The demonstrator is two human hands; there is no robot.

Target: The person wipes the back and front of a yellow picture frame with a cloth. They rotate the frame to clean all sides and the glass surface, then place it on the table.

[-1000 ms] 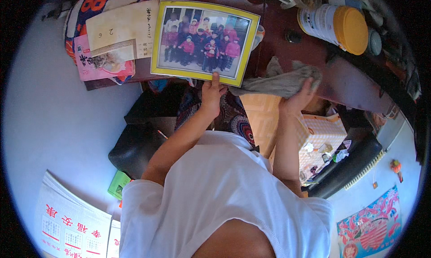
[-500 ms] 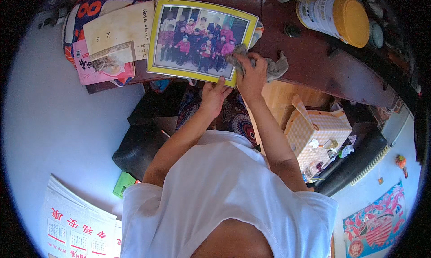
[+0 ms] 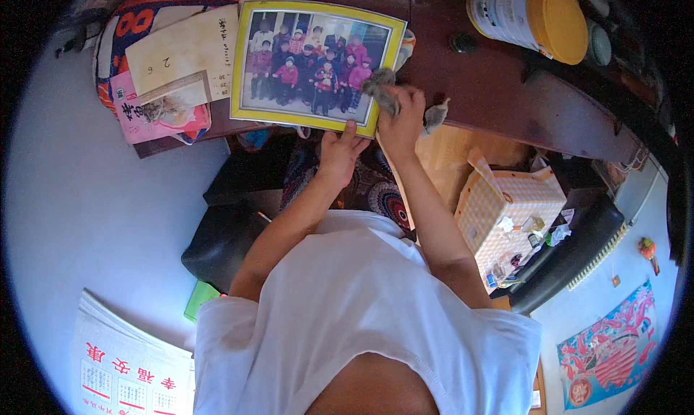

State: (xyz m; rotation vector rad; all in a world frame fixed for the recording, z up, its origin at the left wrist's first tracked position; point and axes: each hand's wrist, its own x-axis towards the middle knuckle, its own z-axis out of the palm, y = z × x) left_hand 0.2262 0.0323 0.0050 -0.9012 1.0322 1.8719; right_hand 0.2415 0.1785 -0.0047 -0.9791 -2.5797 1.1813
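At the Table's (image 3: 463, 79) Near Edge: Two Hands, One Framed Photo (image 3: 312, 62)

Below the framed photo's lower rim, we find the left hand (image 3: 341, 156), its thumb up against the front and its fingers curled underneath — pinching the rim, as far as we can tell, since some fingertips are hidden. Just beside it, at the lower right corner, we see the right hand (image 3: 403, 121) with its fingers bunched around a grey cloth (image 3: 379, 90), which touches the picture's right side; one loose end hangs out past the knuckles. The framed photo, a group portrait with a yellow border, tilts slightly, its near edge reaching past the dark red table's edge.

To its left we see a pale paper sheet (image 3: 177, 53), a pink packet (image 3: 148, 122) and an orange-and-navy fabric piece (image 3: 130, 28), overlapping one another. Toward the far right, a white tub (image 3: 502, 14) with a yellow lid lies on its side.

Farther out — below the table and around the white shirt (image 3: 369, 270) — we notice a black seat (image 3: 220, 245), an orange-and-white checked cover (image 3: 499, 212) with small items on it, a wall calendar (image 3: 134, 353) at lower left and a colourful poster (image 3: 611, 353) at lower right.
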